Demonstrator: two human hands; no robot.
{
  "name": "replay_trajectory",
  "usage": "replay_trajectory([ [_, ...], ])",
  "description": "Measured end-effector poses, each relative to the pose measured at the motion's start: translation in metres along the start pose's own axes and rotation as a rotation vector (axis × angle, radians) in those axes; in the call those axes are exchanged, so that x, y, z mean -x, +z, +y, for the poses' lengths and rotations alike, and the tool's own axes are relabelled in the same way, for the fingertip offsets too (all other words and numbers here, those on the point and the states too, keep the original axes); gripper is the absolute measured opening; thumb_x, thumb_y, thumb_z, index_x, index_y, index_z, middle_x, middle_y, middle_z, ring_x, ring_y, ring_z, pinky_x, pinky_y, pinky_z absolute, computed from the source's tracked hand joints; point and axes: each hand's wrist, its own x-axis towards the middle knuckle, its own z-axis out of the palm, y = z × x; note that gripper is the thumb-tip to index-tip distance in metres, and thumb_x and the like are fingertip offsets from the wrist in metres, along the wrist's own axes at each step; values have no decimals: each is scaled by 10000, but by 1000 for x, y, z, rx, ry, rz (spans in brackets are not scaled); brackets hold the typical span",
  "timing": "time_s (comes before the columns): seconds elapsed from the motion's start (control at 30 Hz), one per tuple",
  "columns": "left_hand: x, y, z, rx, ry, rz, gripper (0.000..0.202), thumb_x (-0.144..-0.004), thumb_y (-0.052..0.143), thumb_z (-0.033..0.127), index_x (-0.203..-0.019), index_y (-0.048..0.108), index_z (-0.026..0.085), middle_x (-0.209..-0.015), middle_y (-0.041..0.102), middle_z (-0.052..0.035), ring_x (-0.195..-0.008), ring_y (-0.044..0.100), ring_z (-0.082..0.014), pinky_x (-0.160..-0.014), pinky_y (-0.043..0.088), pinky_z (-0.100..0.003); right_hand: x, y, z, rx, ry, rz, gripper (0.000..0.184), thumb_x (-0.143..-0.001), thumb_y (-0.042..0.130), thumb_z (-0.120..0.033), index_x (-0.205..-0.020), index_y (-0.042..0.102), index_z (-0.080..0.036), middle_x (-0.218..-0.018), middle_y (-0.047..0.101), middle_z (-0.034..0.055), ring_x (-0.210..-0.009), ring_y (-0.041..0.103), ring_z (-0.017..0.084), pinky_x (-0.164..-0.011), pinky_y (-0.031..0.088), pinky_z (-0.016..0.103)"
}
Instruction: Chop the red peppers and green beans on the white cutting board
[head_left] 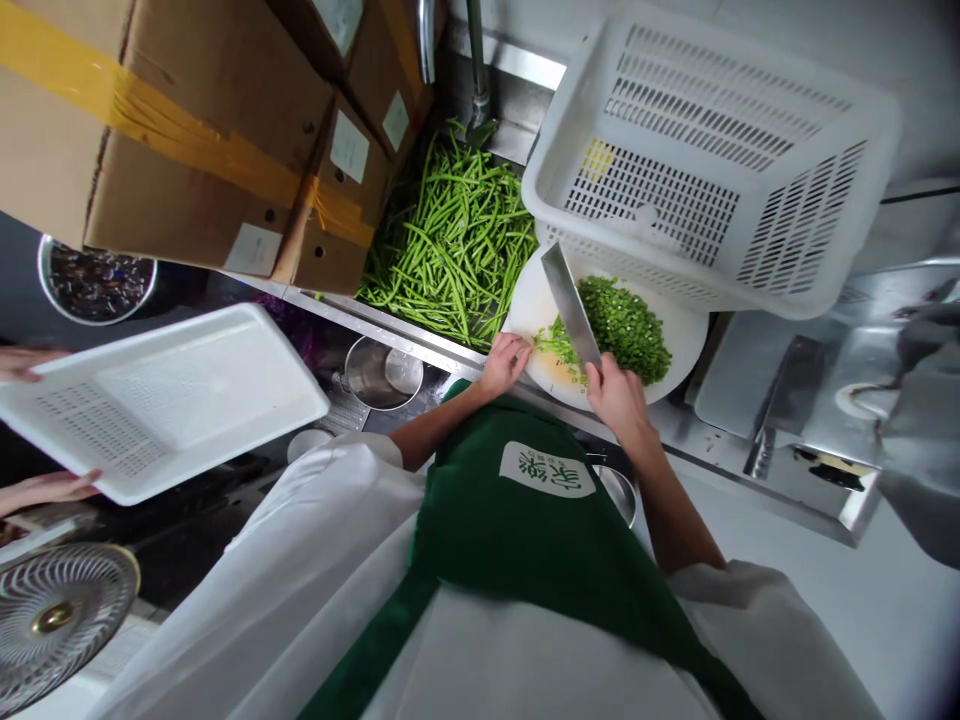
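Note:
My right hand (pixel 619 400) is wrapped round the handle of a cleaver (pixel 571 305). Its broad blade points away over a round white cutting board (pixel 536 300). A heap of finely chopped greens (pixel 626 325) lies to the right of the blade, and a few paler bits lie on its left. At the board's near left edge is my left hand (pixel 505 364), fingers curled beside those paler bits. What they hold, if anything, is hidden. Long green beans (pixel 457 240) fill the sink just beyond my left hand.
A white slotted basket (pixel 814 225) stands behind the board. Another knife (pixel 780 400) lies at the right. Cardboard boxes (pixel 202 140) are stacked at left. Another person's hands (pixel 56 490) hold a white tray (pixel 225 400). A metal pot (pixel 382 372) sits below the counter edge.

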Motion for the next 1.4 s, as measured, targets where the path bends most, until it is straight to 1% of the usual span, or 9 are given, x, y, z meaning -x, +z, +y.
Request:
replay_trajectory([
  [0.2,-5,-22,30,5,-10,88,230,-1022,463,338,-1021,633,184,-997,629,-102,-993,575,-215,-919,479,-421,31,-15,36,38,-39,107,291,-992,394,-379,-1002,598,-170,-760,692,92,-652,606,221,-607,303,302],
  [0.23,-5,-22,32,2,2,55,235,-1023,459,339,-1027,635,183,-1000,628,-103,-995,575,-218,-921,481,-424,33,-15,41,36,-32,120,269,-976,420,-376,-1000,594,-172,-759,691,88,-648,604,218,-603,298,299],
  [0.4,-7,17,32,-83,131,-408,293,-1024,442,349,-939,661,173,-923,630,-93,-929,584,-225,-881,513,-402,36,-8,59,39,47,176,223,-905,500,-358,-996,588,-173,-717,665,68,-653,601,227,-605,289,289],
  [0.5,-12,46,30,-230,45,-439,329,-1001,486,406,-920,667,144,-904,618,-118,-911,581,-259,-837,508,-414,37,-3,65,-2,88,213,208,-900,498,-361,-967,582,-182,-706,655,58,-644,597,224,-607,291,288],
  [0.6,-15,62,31,-337,39,-470,280,-983,536,370,-933,671,129,-908,620,-118,-912,577,-261,-837,484,-396,42,0,69,-77,115,252,197,-899,499,-370,-936,569,-189,-709,654,53,-642,598,217,-612,302,287],
  [0.97,-20,73,33,-427,52,-496,239,-1006,421,202,-916,632,133,-937,623,-127,-907,560,-253,-842,438,-388,52,10,80,-177,169,276,217,-913,495,-412,-912,558,-204,-707,653,49,-647,598,220,-622,319,291],
  [1.1,-8,65,30,-412,101,-510,232,-988,385,152,-956,613,125,-992,627,-160,-978,565,-286,-877,432,-427,53,11,81,-196,161,276,208,-912,501,-401,-921,560,-202,-698,649,49,-644,591,215,-624,318,285],
  [1.23,6,43,23,-336,102,-521,179,-965,411,152,-933,586,141,-985,620,-162,-991,573,-301,-889,444,-450,52,11,81,-197,157,278,204,-908,518,-403,-909,561,-204,-690,641,46,-637,580,211,-621,306,282],
  [1.4,10,19,19,-58,-57,-371,180,-1023,349,263,-1000,505,174,-926,595,-99,-837,577,-214,-791,498,-379,48,12,81,-200,149,285,199,-905,519,-394,-906,573,-202,-688,636,42,-638,584,208,-615,297,282],
])
